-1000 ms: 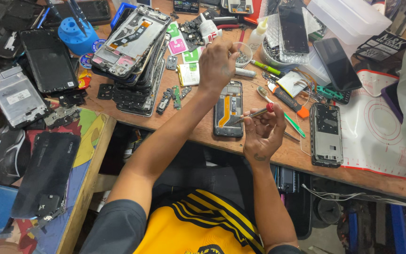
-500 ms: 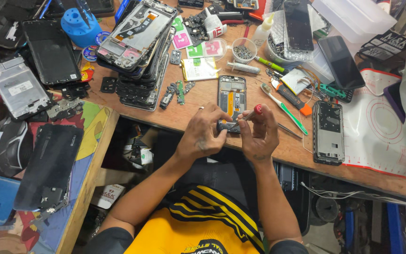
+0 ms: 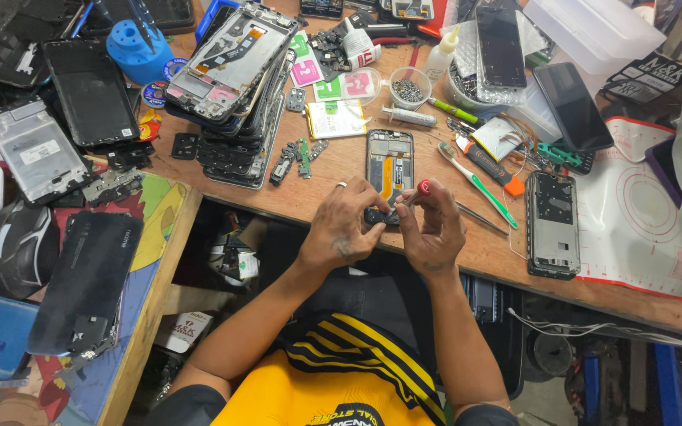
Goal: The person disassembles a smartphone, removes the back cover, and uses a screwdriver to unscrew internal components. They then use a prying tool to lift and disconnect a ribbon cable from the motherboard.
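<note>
Two hands are working at the near edge of the wooden desk [image 3: 309, 197]: the left hand [image 3: 343, 229] is pinching a small black part [image 3: 378, 216] between its fingers, just below the opened phone [image 3: 390, 163]; the right hand [image 3: 434, 231] is gripping a red-capped screwdriver [image 3: 415, 192], its tip meeting that part. A stack of phone frames [image 3: 234, 87] is lying further left, a green-handled toothbrush [image 3: 475, 181] just right.

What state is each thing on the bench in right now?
Opened phone: back off, insides exposed, flat on table.
Small black part: pinched between both hands.
Red-capped screwdriver: held in right hand.
Left hand: gripping the part.
Second phone frame: open, lying flat.
Frame stack: piled, tilted.
Screw cup: upright, holding screws.
</note>
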